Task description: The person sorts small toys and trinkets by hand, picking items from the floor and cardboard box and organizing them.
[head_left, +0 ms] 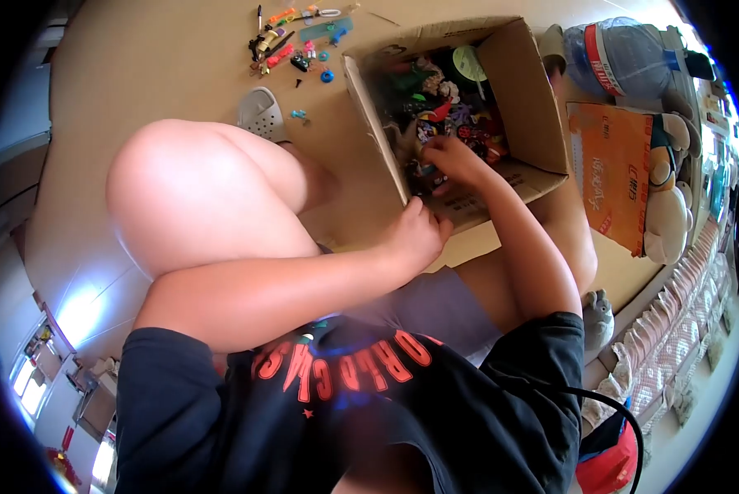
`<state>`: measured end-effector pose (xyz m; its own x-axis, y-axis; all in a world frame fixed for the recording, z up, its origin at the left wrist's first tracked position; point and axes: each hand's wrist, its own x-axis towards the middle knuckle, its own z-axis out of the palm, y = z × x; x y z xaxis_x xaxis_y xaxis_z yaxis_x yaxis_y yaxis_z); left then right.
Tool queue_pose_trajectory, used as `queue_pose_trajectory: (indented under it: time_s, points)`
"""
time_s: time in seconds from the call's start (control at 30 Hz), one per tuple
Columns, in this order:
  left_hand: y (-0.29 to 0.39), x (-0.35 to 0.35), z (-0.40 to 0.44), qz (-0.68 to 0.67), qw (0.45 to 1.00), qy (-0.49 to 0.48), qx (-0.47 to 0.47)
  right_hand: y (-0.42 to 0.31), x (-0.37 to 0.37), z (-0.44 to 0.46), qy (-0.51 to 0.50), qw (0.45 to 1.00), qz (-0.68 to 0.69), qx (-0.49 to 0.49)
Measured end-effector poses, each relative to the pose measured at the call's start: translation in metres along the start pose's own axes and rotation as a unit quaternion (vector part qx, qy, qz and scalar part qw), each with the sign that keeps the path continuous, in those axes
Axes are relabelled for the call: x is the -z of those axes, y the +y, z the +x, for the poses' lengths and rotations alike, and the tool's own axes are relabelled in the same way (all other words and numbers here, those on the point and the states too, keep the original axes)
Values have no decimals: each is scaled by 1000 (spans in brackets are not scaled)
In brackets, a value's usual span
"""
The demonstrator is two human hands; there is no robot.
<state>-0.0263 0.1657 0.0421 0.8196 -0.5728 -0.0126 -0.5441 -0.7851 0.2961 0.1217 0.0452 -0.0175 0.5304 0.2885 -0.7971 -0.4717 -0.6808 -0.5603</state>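
An open cardboard box (536, 78) holds a jumble of small colourful toys (448, 111), with a pale green round piece (468, 63) near its far side. My left hand (419, 235) grips the box's near left corner, fingers closed over the rim. Inside the box is my right hand (462, 163), its fingers curled down among the toys close to the near wall. What those fingertips hold, if anything, is too small and partly hidden.
Small toys and bits (279, 53) lie scattered on the floor left of the box. A grey clog (261, 114) is on my foot. To the right are a large water bottle (633, 59), an orange carton (608, 165), plush toys (666, 222) and a grey plush (598, 319).
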Motion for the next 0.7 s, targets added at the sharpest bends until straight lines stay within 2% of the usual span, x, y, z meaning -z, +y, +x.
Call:
queue_pose_trajectory:
  time_s: [0.07,0.17,0.2,0.27,0.3,0.33,0.37,0.43,0.47,0.5,0.6,0.7]
  points:
    - [1,2,-2,14,1000,1,-11,0,0,-4,-44,998,4,-42]
    - [5,-2,-2,-23,1000,-14,9,-5,6,-14,29,997,64,-12]
    - [8,-14,-1,-47,997,-51,31,-6,7,-15,51,994,99,-4]
    - [22,-31,1,-40,993,-70,83,-12,9,-36,80,993,69,51]
    - [28,-44,1,-35,989,-83,117,-16,8,-44,85,992,58,68]
    - [36,-68,8,-88,977,-113,160,-17,9,-48,63,990,80,96]
    - [43,-64,18,0,981,-174,81,-19,7,-51,38,986,107,123]
    - [63,-74,38,153,962,-205,97,-64,-7,-78,9,980,88,179]
    - [61,-72,35,284,937,-205,-6,-94,-14,-81,-43,975,86,202]
    - [50,-16,39,158,950,-268,6,-124,-21,-91,-88,968,87,217]
    - [35,29,39,117,930,-347,-28,-208,-59,-60,-108,957,90,253]
    - [38,31,23,82,934,-345,-51,-261,-103,47,-145,961,82,219]
